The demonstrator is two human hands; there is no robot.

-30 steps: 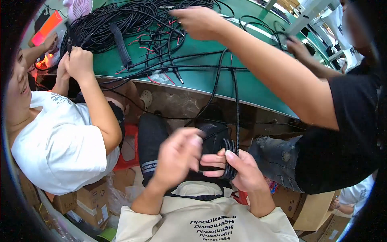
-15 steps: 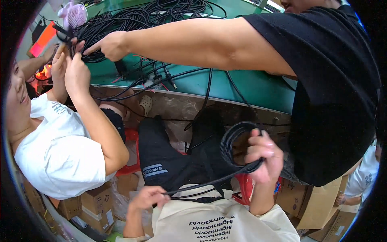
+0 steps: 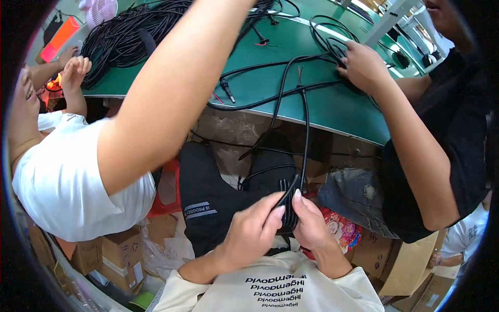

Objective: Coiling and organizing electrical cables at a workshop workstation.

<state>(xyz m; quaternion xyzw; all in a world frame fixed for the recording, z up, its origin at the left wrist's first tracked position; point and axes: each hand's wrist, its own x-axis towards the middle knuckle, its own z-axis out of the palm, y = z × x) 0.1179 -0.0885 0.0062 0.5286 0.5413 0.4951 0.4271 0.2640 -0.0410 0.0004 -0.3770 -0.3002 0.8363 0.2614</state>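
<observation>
A coil of black ribbed cable [image 3: 287,220] is held above my lap. My left hand [image 3: 254,226] is closed on the cable at the coil's left side, thumb and fingers pinching a strand. My right hand [image 3: 313,222] grips the coil from the right, thumb up along it. The coil's lower part is partly hidden by my hands. One length of the cable [image 3: 305,130] runs from my hands up over the table's edge, ending near thin red wires on the table.
A green table [image 3: 260,83] spans ahead, with a heap of black cables [image 3: 117,41] and a pink fan [image 3: 99,11]. A co-worker's bare arm [image 3: 176,88] reaches over from the left. Another co-worker's hand [image 3: 364,65] holds looped cable at right. Cardboard boxes [image 3: 122,255] stand lower left.
The coil has moved down and left, and my left hand has come up to it. The left co-worker's arm now stretches over the table; the right co-worker has drawn back to the right.
</observation>
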